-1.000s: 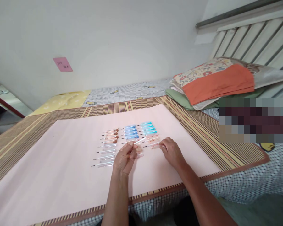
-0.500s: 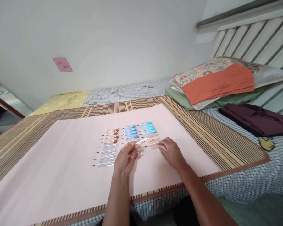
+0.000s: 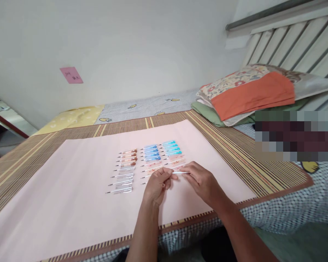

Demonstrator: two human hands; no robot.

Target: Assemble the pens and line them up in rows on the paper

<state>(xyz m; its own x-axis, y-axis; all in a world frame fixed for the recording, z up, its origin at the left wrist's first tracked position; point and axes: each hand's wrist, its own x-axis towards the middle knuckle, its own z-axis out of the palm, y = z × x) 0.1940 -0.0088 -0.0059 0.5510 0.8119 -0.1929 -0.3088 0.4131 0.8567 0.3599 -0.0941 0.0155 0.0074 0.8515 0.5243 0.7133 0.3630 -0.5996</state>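
Left hand (image 3: pixel 159 183) now sits farther right than 0.5 s ago, closer to the right hand (image 3: pixel 203 180). Beneath lies a striped mat (image 3: pixel 215 145), then a pale pink sheet (image 3: pixel 79 189) bearing 3 columns of slim pen pieces (image 3: pixel 151 153): brown beyond clear, blue beyond pink, turquoise beyond pink. Both hands' fingertips pinch narrowly on 1 white stick (image 3: pixel 178 172), held crosswise between them over the sheet
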